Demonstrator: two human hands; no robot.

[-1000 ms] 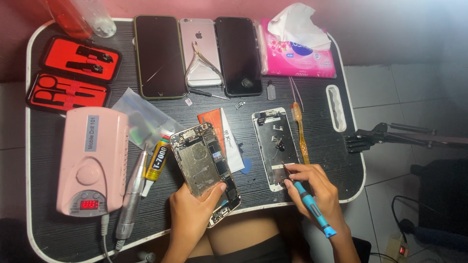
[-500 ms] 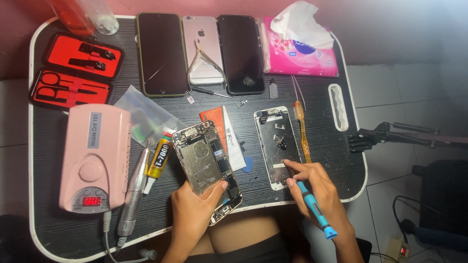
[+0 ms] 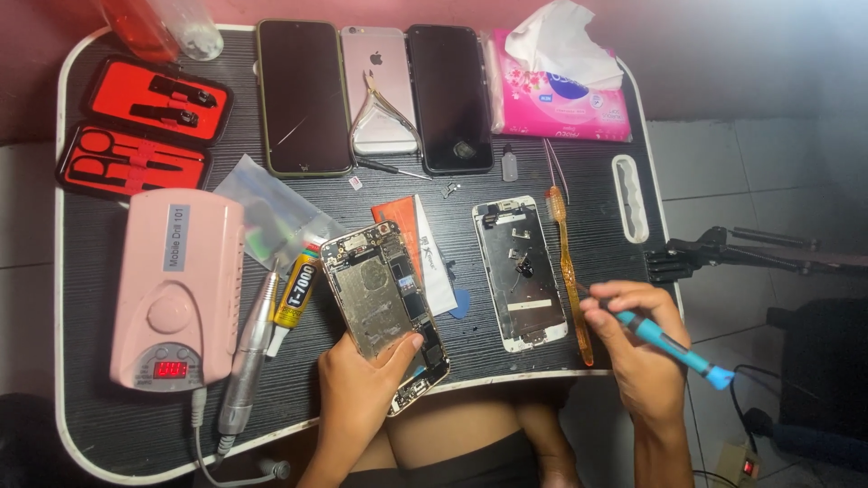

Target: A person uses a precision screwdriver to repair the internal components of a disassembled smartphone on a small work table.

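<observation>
Blue-handled screwdriver (image 3: 674,345) sits gripped in the right hand (image 3: 637,348) near the tabletop's (image 3: 108,407) front right corner. The left hand (image 3: 362,389) clasps an opened phone body (image 3: 384,312) at the front edge, beside a detached screen panel (image 3: 520,271).

The opened phone chassis (image 3: 384,303) shows bare, dull metal plates. The screwdriver (image 3: 674,348) has a smooth blue plastic handle. The toothbrush (image 3: 568,271) is translucent orange plastic. The table (image 3: 117,425) is dark, matt wood-grain. The drill unit (image 3: 176,289) is glossy pink plastic.

Pink drill unit (image 3: 176,289); tissue pack (image 3: 565,104); possibly glue tube (image 3: 294,294).
</observation>
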